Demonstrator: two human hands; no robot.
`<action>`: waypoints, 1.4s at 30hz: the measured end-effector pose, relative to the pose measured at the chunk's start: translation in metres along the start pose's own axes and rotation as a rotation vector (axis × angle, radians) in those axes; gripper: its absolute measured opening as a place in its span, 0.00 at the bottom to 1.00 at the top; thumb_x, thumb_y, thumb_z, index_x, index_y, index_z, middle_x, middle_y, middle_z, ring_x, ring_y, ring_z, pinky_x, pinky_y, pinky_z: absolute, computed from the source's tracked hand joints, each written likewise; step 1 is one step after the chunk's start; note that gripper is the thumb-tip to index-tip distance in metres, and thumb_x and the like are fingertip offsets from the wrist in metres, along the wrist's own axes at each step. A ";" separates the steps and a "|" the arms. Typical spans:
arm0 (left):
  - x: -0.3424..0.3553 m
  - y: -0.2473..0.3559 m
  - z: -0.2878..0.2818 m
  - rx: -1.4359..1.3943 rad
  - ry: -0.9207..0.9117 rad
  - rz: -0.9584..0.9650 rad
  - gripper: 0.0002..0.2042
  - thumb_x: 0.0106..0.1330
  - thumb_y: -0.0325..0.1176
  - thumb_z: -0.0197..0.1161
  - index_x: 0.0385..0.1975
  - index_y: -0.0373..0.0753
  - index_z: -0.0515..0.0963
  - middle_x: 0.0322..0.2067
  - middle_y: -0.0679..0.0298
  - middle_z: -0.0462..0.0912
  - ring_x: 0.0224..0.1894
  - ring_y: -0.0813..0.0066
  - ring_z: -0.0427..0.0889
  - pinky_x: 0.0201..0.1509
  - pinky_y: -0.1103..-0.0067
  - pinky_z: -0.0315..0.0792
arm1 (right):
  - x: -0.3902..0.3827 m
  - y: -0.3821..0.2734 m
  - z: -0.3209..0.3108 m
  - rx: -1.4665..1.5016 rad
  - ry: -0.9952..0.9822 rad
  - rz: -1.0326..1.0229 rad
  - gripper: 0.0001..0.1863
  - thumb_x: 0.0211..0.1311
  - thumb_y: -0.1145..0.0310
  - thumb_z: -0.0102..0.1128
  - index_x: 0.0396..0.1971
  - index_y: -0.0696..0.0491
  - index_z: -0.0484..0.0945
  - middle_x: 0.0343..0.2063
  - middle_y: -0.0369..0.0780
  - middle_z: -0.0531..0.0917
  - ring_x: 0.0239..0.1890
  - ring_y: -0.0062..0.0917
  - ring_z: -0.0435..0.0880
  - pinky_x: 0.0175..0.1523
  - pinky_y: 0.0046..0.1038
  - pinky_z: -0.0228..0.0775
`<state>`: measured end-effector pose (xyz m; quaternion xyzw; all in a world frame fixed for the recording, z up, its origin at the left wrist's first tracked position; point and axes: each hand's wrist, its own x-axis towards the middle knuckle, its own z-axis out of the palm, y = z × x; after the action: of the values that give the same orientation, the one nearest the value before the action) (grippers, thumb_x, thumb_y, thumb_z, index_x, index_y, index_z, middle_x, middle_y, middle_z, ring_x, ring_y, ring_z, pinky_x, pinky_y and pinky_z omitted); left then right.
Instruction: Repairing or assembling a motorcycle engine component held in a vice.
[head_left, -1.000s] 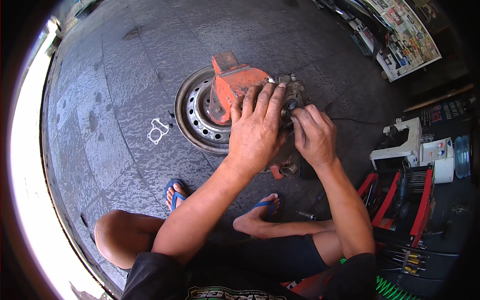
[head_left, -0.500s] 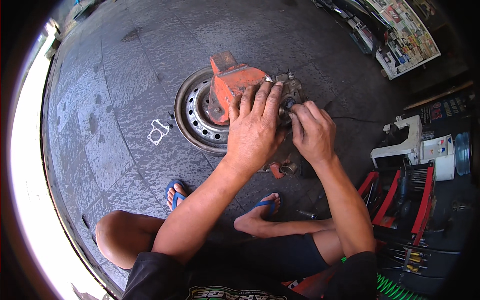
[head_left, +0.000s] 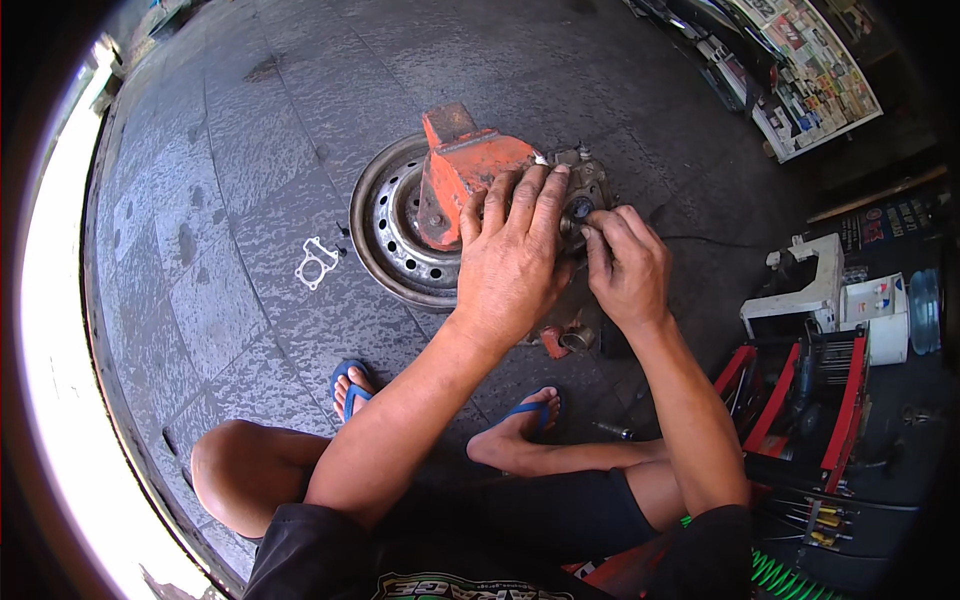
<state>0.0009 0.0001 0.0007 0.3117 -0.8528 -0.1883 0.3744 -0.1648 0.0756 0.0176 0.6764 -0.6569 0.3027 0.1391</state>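
My left hand (head_left: pixel 512 235) lies over the orange vise (head_left: pixel 480 160) and the near side of a grey metal engine part that looks like a cylinder head (head_left: pixel 592 180). Its fingers reach forward and grip the part, while the thumb is mostly hidden. At the right of a dark round opening in the cylinder head, my right hand (head_left: pixel 630 262) is closed, with thumb and forefinger pinched at the rim. Whatever small thing they hold cannot be made out. A steel wheel rim (head_left: pixel 395 272) lies under the vise.
A pale gasket (head_left: pixel 316 264) lies on the tiled floor to the left. Near the vise is a small metal pipe piece (head_left: pixel 577 339). At right stand an open red tool box (head_left: pixel 845 410), a white frame-like part (head_left: pixel 800 285) and several screwdrivers (head_left: pixel 828 520). A slim tool (head_left: pixel 614 430) lies by my foot.
Both hands, the vise and the cylinder head appear shifted very slightly in the picture. The right fingers have turned a little at the opening; the grip looks the same.
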 end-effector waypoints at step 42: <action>-0.002 -0.002 0.004 0.015 0.014 0.007 0.52 0.51 0.39 0.83 0.78 0.39 0.62 0.73 0.50 0.69 0.77 0.45 0.64 0.80 0.50 0.55 | -0.003 -0.003 -0.008 -0.012 -0.072 0.011 0.06 0.63 0.75 0.68 0.40 0.53 0.85 0.35 0.41 0.85 0.35 0.42 0.86 0.42 0.40 0.78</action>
<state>0.0000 0.0003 -0.0036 0.3131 -0.8526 -0.1783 0.3786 -0.1633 0.0828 0.0231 0.6823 -0.6670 0.2750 0.1177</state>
